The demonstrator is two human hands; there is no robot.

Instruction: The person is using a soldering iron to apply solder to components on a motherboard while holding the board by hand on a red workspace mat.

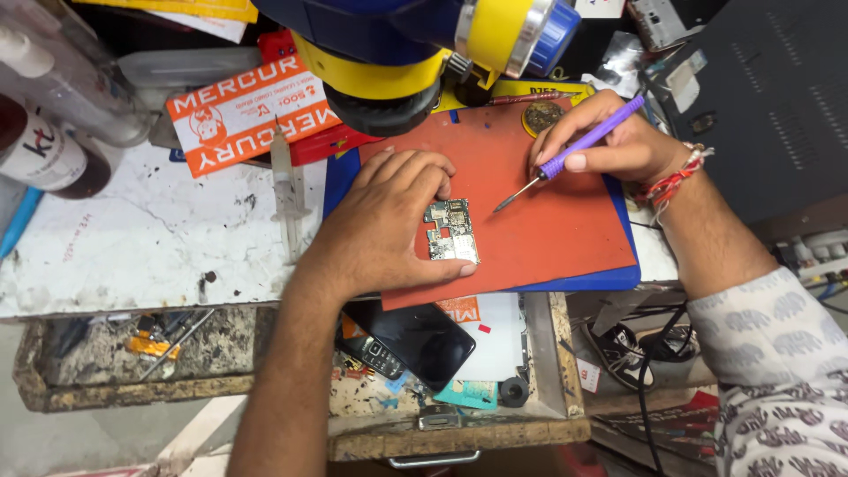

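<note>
— So, how many hands are at work, and on what?

— Two. The left hand [389,221] lies over one small circuit board [451,230] on the orange mat [565,221]; thumb and fingers are closed against the board's edges, pinning it flat. The right hand [609,146] is clamped round one purple-handled soldering iron [579,146], held like a pen, with its metal tip pointing down towards the mat, just right of the board and not touching it.

— Where exactly does the board sit?

— Near the mat's left half, towards the front edge. The orange mat itself lies on one blue mat [609,276], which shows along the right and front edges.

— What else can be counted around it?

— One syringe [284,190] lies upright in the view on the white worktop [132,238], left of the mats. One orange printed card [247,110] lies behind it. Two bottles stand at the far left: one clear bottle [71,84] and one dark bottle [44,155]. One round brass tip cleaner [541,116] sits behind the right hand. One yellow and blue microscope head [424,44] hangs above the mat.

— And below the bench?

— One open drawer [539,389] holds two phones: one black smartphone [424,340] and one small keypad phone [375,355], touching each other. One red thread band [673,181] circles the right wrist.
</note>
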